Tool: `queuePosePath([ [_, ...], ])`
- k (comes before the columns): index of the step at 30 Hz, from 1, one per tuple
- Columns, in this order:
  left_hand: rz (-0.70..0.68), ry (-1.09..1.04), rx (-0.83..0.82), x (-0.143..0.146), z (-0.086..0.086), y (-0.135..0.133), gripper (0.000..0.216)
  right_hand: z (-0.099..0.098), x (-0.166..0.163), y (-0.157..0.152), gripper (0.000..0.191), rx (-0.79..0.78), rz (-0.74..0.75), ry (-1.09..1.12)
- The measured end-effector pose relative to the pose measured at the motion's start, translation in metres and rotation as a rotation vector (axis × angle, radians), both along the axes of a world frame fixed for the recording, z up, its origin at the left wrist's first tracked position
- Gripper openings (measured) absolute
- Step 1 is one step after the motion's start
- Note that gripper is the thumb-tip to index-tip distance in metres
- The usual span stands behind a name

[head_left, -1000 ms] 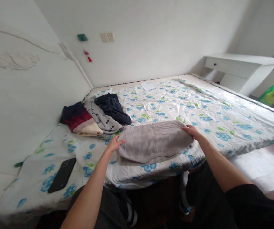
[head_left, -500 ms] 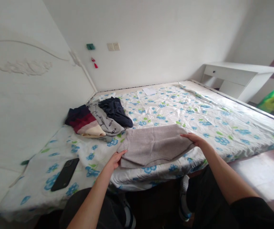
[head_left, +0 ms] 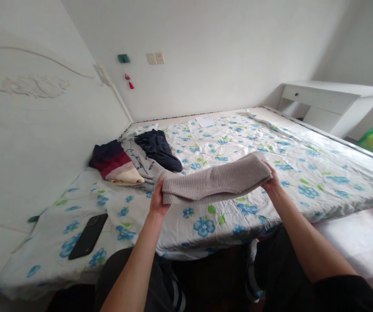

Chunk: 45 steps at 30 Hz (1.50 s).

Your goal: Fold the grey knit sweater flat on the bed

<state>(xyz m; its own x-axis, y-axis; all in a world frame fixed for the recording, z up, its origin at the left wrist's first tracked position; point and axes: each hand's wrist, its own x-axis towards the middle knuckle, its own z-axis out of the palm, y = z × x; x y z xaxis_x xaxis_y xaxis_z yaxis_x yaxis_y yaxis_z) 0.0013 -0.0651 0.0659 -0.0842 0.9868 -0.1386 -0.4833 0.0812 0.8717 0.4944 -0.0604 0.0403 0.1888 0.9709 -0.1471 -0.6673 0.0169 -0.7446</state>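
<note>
A folded beige ribbed knit sweater [head_left: 212, 180] is stretched between my two hands, raised above the bed's front part. My left hand [head_left: 159, 200] grips its left end, fingers partly hidden by the cloth. At the opposite end my right hand [head_left: 270, 178] is closed on the folded edge. Under it lies a white sheet with blue flowers [head_left: 173, 236]. Just behind the left end rests a pile: a striped navy, red and cream garment [head_left: 116, 164], a grey lettered one [head_left: 137, 158] and a dark navy one [head_left: 158, 149].
A black phone [head_left: 89, 236] lies on the sheet at the left front. White paper [head_left: 205, 121] is near the wall. The carved white headboard [head_left: 37, 130] bounds the left side. At the far right stands a white desk [head_left: 323, 102]. My knees are against the bed's front edge.
The sweater has been lifted off the sheet and tilted, so it looks narrower. Both hands have risen with it. The pile and phone have stayed put.
</note>
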Motion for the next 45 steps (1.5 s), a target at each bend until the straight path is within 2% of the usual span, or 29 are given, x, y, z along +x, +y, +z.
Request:
queuePosePath([
  [2,0.080,-0.010,0.077,0.004,0.004,0.004,0.042,0.000,0.004,0.005,0.027,0.006,-0.042,-0.013],
  [4,0.113,0.035,0.117,0.001,0.006,0.008,0.047,-0.006,0.016,0.008,0.021,-0.057,-0.035,-0.122],
  [7,0.052,0.181,-0.039,-0.013,-0.006,0.011,0.053,-0.024,0.040,0.005,0.011,-0.298,0.018,-0.435],
  [10,-0.089,0.410,-0.269,-0.028,-0.038,0.007,0.064,-0.046,0.062,-0.008,0.030,-0.547,0.055,-0.720],
  [12,-0.187,0.658,-0.370,-0.037,-0.065,0.000,0.092,-0.059,0.073,-0.017,0.045,-0.672,0.113,-0.839],
  [15,-0.310,1.034,-0.496,-0.052,-0.096,-0.008,0.134,-0.071,0.081,-0.022,0.049,-0.774,0.210,-0.946],
  [17,-0.336,1.148,-0.484,-0.059,-0.103,-0.007,0.138,-0.076,0.081,-0.017,0.046,-0.796,0.207,-1.028],
  [18,-0.324,1.195,-0.416,-0.061,-0.102,-0.005,0.133,-0.077,0.078,-0.014,0.045,-0.796,0.196,-1.078],
  [23,-0.189,1.647,0.061,-0.048,-0.087,0.007,0.103,-0.079,0.049,0.003,0.055,-0.730,0.326,-1.399],
  [24,-0.229,1.704,0.098,-0.043,-0.085,0.007,0.101,-0.079,0.042,0.004,0.058,-0.703,0.338,-1.488],
  [26,-0.407,1.718,0.117,-0.035,-0.086,0.005,0.102,-0.081,0.026,0.004,0.067,-0.628,0.281,-1.683],
  [28,-0.573,1.633,0.087,-0.032,-0.089,0.005,0.105,-0.084,0.012,0.003,0.075,-0.528,0.168,-1.825],
  [29,-0.609,1.574,0.060,-0.033,-0.090,0.006,0.105,-0.087,0.006,0.003,0.077,-0.481,0.149,-1.852],
  [32,-0.604,1.401,-0.024,-0.040,-0.086,0.017,0.101,-0.095,-0.005,0.004,0.079,-0.443,0.298,-1.816],
  [34,-0.595,1.309,-0.032,-0.045,-0.079,0.030,0.084,-0.099,-0.003,0.008,0.077,-0.461,0.399,-1.766],
  [35,-0.591,1.271,-0.022,-0.046,-0.075,0.038,0.072,-0.100,0.000,0.011,0.074,-0.462,0.402,-1.739],
  [37,-0.545,1.203,0.011,-0.046,-0.067,0.053,0.050,-0.098,0.011,0.018,0.061,-0.453,0.349,-1.659],
  [40,-0.355,1.150,0.043,-0.046,-0.061,0.076,0.047,-0.092,0.029,0.028,0.048,-0.480,0.265,-1.470],
  [43,-0.187,1.183,-0.003,-0.050,-0.064,0.097,0.061,-0.090,0.040,0.036,0.063,-0.527,0.195,-1.276],
  [45,-0.147,1.216,-0.094,-0.054,-0.070,0.110,0.062,-0.093,0.043,0.042,0.072,-0.559,0.154,-1.171],
])
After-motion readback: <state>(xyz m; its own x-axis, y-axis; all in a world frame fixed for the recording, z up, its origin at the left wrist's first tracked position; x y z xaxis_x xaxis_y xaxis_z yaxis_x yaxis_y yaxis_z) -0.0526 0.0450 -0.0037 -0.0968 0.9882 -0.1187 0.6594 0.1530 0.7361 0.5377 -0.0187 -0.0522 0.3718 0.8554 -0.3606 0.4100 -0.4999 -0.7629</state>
